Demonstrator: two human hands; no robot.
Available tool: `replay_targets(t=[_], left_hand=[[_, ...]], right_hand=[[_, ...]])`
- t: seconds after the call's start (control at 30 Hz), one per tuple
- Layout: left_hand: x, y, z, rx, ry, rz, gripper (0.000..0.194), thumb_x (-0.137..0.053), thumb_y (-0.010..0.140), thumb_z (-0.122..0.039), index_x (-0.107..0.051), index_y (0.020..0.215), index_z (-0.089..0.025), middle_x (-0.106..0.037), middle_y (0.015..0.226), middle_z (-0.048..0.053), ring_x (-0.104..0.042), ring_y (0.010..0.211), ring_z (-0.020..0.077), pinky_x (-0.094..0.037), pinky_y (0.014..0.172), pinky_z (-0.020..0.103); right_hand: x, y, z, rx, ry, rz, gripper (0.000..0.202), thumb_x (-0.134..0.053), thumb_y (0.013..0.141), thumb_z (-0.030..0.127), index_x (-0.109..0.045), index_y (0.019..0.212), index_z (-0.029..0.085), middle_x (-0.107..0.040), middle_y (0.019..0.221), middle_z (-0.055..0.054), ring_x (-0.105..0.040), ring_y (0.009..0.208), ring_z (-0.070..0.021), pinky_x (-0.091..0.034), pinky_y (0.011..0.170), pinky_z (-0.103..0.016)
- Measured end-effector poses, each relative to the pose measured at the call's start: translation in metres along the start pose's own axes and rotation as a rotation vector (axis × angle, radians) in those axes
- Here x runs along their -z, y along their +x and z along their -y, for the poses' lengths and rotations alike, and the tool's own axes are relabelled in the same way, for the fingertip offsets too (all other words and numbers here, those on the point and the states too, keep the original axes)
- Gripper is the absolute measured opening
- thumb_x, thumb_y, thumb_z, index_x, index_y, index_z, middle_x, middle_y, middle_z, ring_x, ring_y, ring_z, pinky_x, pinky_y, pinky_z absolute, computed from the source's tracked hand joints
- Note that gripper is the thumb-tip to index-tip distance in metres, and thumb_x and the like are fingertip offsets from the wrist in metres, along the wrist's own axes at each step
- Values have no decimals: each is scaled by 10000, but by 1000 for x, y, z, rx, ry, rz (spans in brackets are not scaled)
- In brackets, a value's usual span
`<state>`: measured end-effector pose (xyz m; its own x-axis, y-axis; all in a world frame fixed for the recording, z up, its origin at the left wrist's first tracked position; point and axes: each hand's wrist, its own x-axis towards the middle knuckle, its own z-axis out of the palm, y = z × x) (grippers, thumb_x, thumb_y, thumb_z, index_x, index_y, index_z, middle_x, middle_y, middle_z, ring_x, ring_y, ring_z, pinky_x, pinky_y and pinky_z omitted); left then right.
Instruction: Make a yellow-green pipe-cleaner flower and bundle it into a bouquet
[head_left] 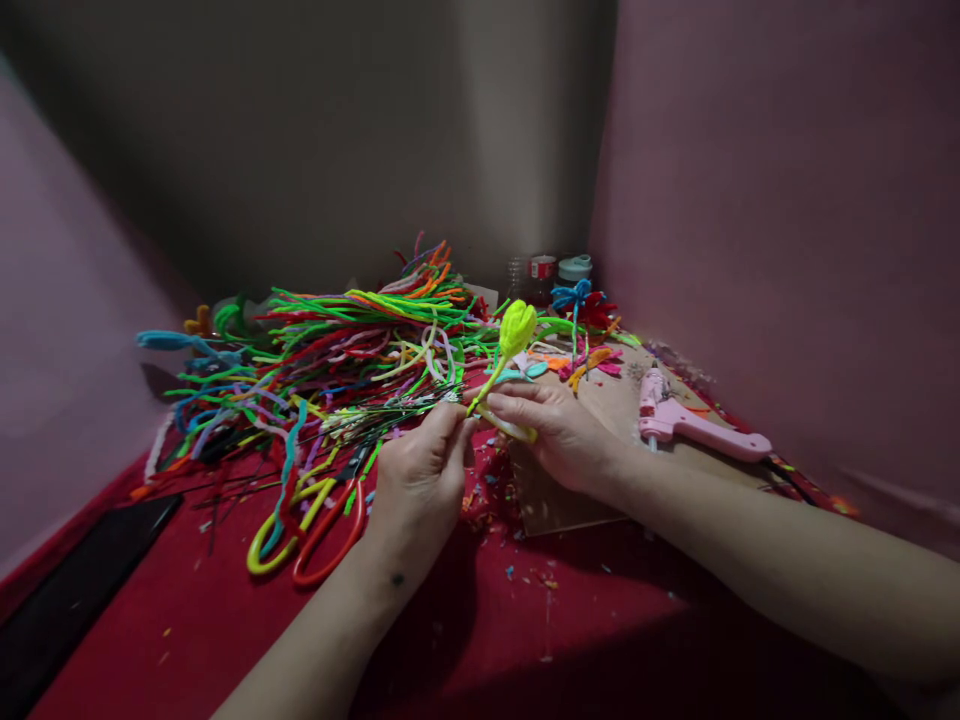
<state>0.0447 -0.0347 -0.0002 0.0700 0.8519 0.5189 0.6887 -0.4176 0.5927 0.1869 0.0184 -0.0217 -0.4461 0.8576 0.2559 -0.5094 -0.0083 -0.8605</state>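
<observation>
Between my two hands stands a yellow-green pipe-cleaner flower (517,329), its bud-shaped head up and its stem slanting down to the left. My left hand (424,462) is closed, thumb and finger pinching the lower end of the stem. From the right, my right hand (551,425) pinches near the same part of the stem, fingers curled. A pale yellow loop (517,431) shows under the right fingers; whether it joins the flower I cannot tell. Left of my left hand lie scissors (330,545) with a red and a yellow handle loop.
A big heap of coloured pipe cleaners (360,335) spreads behind my left hand. A pink glue gun (697,428) rests on a cardboard sheet (600,400) at right. A black flat object (82,600) lies front left. Jars (575,268) stand at the back; scraps dot the red cloth (525,620).
</observation>
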Motion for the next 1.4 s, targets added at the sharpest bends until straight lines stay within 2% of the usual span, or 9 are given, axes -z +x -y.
replay_targets(t=[0.23,0.43,0.53,0.73,0.97,1.23,1.4], left_hand=[[-2,0,1,192,-293,50,165,-558,817,-270,-588,668,-205,-501,530,-35,-414,460,88,-312,447,185],[2,5,-8,483,-663,170,163,-626,770,-295,-589,671,-170,-485,481,-54,-349,375,39,-246,366,149],[6,7,-10,574,-850,260,183,-653,750,-313,-578,688,-159,-503,469,-54,-321,325,21,-209,334,141],[10,10,-4,646,-1055,389,153,-637,777,-288,-587,735,-150,-502,458,-62,-251,279,-3,-181,298,115],[11,11,3,684,-1200,507,117,-600,813,-234,-627,757,-135,-512,485,-56,-247,264,-15,-226,265,91],[11,10,8,653,-1314,604,143,-563,842,-234,-646,783,-134,-505,490,-59,-212,261,-13,-280,250,94],[8,11,8,637,-1335,643,131,-585,820,-256,-632,768,-146,-469,466,-77,-146,258,-10,-238,234,105]], right_hand=[[1,1,2,45,-63,45,92,-679,724,217,-728,802,211,-688,782,-3,-570,749,-133,-410,812,-309],[1,2,3,10,-23,81,100,-683,727,221,-727,815,203,-689,778,-6,-583,736,-130,-422,793,-299],[3,2,3,23,-11,104,101,-678,731,226,-723,818,200,-677,756,0,-577,724,-127,-426,783,-294],[7,3,0,33,-56,88,133,-684,741,252,-723,859,207,-656,771,1,-570,746,-134,-425,781,-300],[4,1,2,54,-31,109,111,-674,754,208,-732,848,205,-656,720,15,-567,699,-113,-425,764,-280],[0,-1,6,43,-18,124,108,-681,753,208,-748,837,222,-677,727,9,-594,723,-119,-440,814,-298],[-1,0,4,39,13,116,62,-711,726,219,-740,780,212,-665,699,6,-591,711,-127,-445,775,-299]])
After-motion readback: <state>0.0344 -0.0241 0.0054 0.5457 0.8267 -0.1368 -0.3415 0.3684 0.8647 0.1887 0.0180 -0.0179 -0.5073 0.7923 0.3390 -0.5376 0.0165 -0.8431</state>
